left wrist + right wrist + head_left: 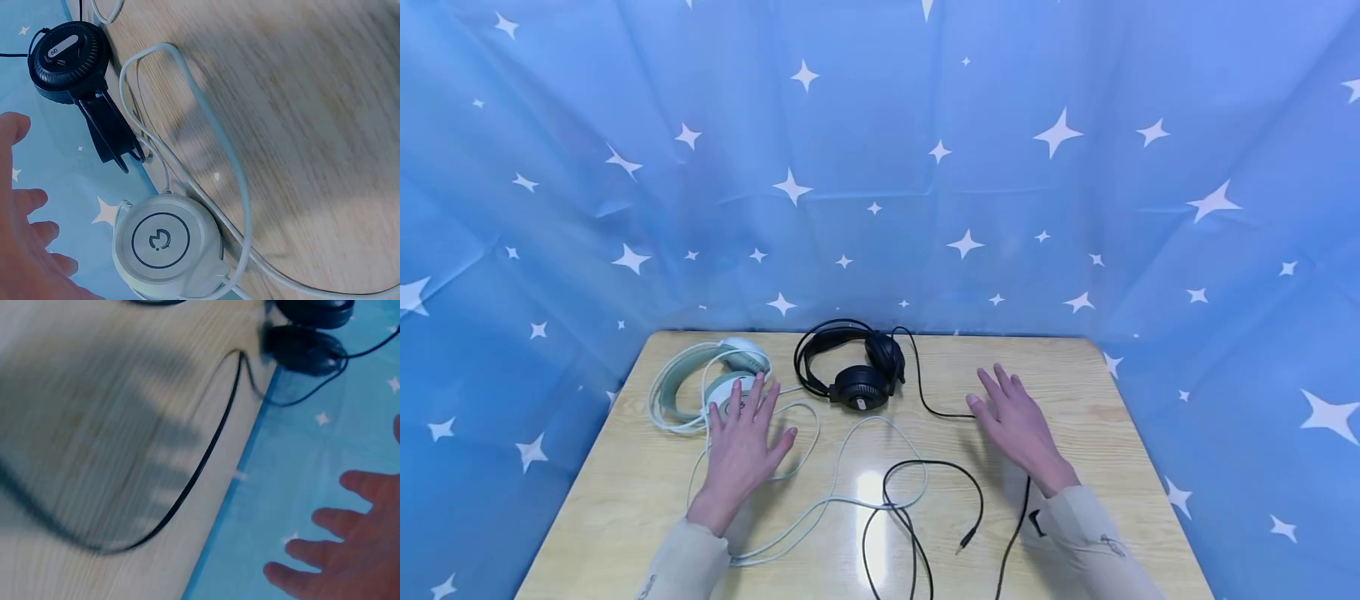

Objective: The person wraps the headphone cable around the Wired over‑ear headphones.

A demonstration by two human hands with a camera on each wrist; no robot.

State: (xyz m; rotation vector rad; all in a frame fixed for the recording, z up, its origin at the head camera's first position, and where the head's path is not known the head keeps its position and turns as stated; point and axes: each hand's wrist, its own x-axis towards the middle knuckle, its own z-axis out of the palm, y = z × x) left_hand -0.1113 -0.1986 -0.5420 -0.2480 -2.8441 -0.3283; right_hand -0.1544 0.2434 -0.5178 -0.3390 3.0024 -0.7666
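Fingers spread, my left hand [741, 450] hovers in front of the pale green-white headphones [681, 383], partly covering their nearer ear cup in the head view. That cup [164, 244] shows a round logo in the left wrist view. Black headphones [859, 387] lie at the table's back, left of centre. My right hand [1018, 421] is held over the right side of the table with straight fingers and nothing in it. The black cable [206, 453] passes beneath it. Neither hand grips anything.
The white cable [835, 500] loops over the middle of the wooden table [1120, 500]. Part of the black cable lies coiled near the front, with its plug [962, 543] beside it. A blue curtain [880, 125] with white stars hangs behind and at both sides.
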